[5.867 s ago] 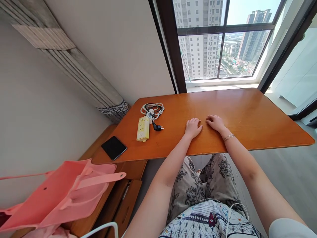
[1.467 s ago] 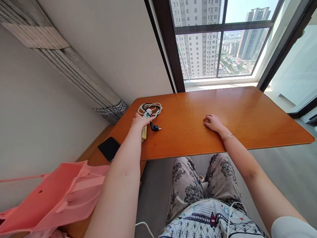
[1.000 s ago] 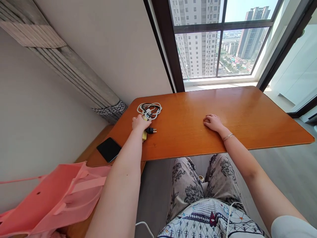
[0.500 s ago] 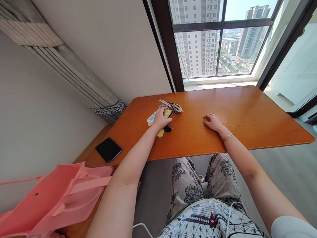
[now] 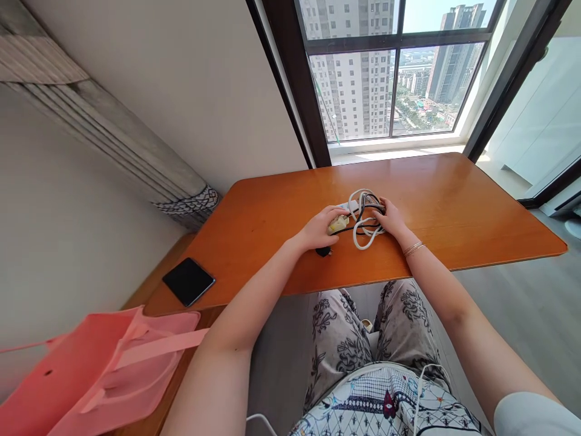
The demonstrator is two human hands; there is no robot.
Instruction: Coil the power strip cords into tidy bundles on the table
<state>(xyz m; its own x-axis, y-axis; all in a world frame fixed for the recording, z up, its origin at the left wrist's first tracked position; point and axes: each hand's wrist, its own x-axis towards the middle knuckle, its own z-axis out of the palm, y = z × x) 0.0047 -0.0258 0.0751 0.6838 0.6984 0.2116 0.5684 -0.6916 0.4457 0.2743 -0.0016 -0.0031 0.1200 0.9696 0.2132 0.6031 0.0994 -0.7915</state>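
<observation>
Near the middle of the table my left hand (image 5: 323, 230) is closed round a bundle, apparently a white power strip (image 5: 348, 206) with a pale yellow piece (image 5: 338, 224), whose kind I cannot make out. A black plug (image 5: 323, 251) pokes out below that hand, and its cord runs right. Fingers of my right hand (image 5: 393, 219) close on the right side of the looped white cable (image 5: 362, 242) and black cord (image 5: 362, 213). The fingers partly hide the strip and loops.
A black tablet or large phone (image 5: 189, 281) lies at the left of the wooden table (image 5: 481, 212). An open pink bag (image 5: 97, 363) stands at the lower left. Beyond the far edge are a window (image 5: 394, 91) and a wall with a tied curtain (image 5: 136, 145).
My left hand has moved right with the power strip, yellow piece and cords. My right hand, which rested on bare table, now touches the cable loops, which have spread toward it.
</observation>
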